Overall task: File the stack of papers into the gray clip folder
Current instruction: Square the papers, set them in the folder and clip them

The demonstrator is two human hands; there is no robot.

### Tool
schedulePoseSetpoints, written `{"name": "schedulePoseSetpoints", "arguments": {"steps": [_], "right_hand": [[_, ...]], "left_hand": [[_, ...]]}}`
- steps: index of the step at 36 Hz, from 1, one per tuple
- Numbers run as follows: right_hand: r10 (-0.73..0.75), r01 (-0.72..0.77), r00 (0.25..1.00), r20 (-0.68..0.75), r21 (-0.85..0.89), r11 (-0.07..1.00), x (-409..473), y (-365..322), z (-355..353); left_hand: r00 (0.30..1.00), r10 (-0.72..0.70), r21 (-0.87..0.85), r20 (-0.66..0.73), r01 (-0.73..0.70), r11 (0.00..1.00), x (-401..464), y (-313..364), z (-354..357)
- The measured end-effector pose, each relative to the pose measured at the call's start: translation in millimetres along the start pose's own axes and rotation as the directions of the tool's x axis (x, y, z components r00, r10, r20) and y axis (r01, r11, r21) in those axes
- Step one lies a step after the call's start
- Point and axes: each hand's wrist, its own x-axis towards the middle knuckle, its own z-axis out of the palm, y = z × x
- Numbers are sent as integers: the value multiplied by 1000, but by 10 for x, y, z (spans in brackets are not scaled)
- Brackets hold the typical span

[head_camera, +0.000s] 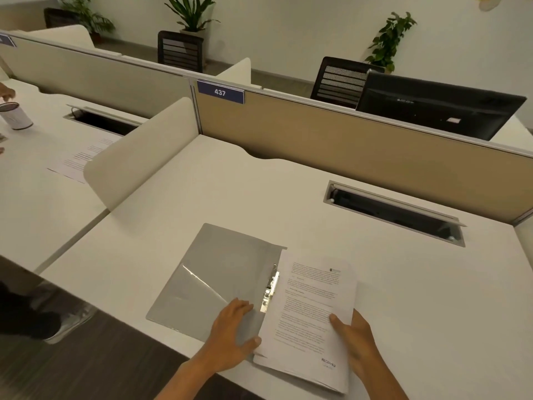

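A: How far along can the filing be judged to be?

B: The gray clip folder (213, 280) is laid open on the worktop (403, 298), and the stack of papers (310, 316) is set on its right half, its left edge just beside the metal clip (270, 290). It cannot be told whether that edge is under the clip.

A: And the hands?

B: The left hand (232, 332) is pressed flat on the inside cover, fingers spread. The stack's right edge is gripped by the right hand (356, 340), thumb on top. Clamping and closing appear to be left.
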Motion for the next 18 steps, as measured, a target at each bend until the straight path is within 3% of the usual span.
{"name": "schedulePoseSetpoints", "arguments": {"steps": [9, 18], "right_hand": [[21, -21, 1000, 0, -26, 999, 50, -15, -30], [22, -21, 1000, 17, -49, 999, 84, -40, -86]], "left_hand": [[989, 99, 187, 108, -118, 975, -45, -121, 77], [987, 129, 270, 98, -151, 951, -2, -235, 186]]}}
